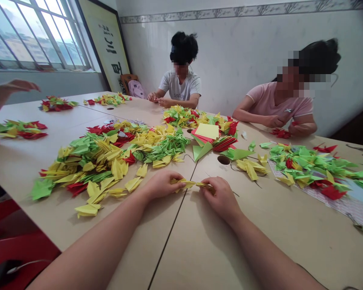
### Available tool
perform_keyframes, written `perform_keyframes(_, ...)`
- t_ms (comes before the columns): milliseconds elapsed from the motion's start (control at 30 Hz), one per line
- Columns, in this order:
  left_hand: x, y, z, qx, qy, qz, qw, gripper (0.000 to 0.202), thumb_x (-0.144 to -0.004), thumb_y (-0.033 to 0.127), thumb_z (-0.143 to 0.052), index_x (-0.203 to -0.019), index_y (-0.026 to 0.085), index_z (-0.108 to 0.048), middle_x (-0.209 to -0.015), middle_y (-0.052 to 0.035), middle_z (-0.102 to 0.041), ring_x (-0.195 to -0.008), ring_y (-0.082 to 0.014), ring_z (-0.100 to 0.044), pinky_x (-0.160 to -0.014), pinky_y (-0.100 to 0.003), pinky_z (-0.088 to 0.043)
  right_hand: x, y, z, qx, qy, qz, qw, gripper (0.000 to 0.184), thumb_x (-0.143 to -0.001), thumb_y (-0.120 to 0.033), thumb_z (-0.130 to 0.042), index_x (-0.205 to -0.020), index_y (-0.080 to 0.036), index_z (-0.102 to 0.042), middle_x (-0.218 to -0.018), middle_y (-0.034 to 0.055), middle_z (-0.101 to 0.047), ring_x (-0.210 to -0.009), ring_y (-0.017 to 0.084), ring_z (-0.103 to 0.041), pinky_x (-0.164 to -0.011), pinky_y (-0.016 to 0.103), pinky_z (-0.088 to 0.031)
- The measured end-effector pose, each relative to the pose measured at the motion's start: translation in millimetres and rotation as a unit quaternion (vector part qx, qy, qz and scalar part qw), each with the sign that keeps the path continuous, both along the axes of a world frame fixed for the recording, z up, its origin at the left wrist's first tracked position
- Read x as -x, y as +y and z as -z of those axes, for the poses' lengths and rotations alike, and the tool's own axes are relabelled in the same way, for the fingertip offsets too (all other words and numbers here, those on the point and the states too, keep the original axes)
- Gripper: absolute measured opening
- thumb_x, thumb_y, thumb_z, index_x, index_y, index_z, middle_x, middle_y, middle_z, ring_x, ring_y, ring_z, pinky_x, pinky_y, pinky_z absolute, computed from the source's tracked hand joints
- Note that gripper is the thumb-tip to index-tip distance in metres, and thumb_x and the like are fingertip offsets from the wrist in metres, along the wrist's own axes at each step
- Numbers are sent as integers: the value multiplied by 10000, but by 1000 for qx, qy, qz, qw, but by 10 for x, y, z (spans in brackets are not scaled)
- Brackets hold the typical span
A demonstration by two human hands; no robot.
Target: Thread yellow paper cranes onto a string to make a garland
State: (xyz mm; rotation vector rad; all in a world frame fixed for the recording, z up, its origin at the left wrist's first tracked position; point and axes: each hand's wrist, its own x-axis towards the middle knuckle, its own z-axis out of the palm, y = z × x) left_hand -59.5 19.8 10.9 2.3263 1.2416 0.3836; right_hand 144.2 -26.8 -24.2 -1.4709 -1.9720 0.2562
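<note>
Over the seam of the table, my left hand pinches a yellow folded paper crane. My right hand is close on the right, its fingers closed on more yellow folded paper that meets the first piece. A thin dark line, thread or needle, sticks out past the right fingers. Beyond the left hand spreads a big heap of yellow, green and red paper cranes. A yellow bundle of folded cranes with dark thread lies to the right of my hands.
Square paper sheets lie past a round table hole. More cranes rest on a patterned sheet at right, near scissors. Two people sit across the table; another person's arm reaches in at left.
</note>
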Motion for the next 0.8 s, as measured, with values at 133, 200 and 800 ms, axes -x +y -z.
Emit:
perform_keyframes(133,21,2,1,21,-8,27,999,341,-762,489,-499,-873,221,-678,-760,20,-675,-681,-120,-556,-572,-187,-349,-9,16,-18,27,23,13,999,90,-742,-184,-509,-764,-193,-596,-735,31,-642,-724,187,-552,-691,312,-403)
perform_keyframes(200,13,-2,-4,32,-24,5,999,348,-767,486,-494,-882,211,-674,-752,22,-671,-657,-115,-550,-573,-187,-353,-3,11,-23,28,22,-4,999,84,-736,-182,-517,-748,-193,-598,-714,29,-639,-703,183,-554,-674,305,-407)
perform_keyframes(800,-49,-23,10,9,-65,-11,998,310,-786,435,-487,-882,199,-663,-799,8,-663,-703,-120,-550,-621,-195,-369,11,-5,-42,112,143,-41,982,122,-761,-311,-534,-729,-196,-556,-706,29,-624,-646,159,-565,-629,287,-442)
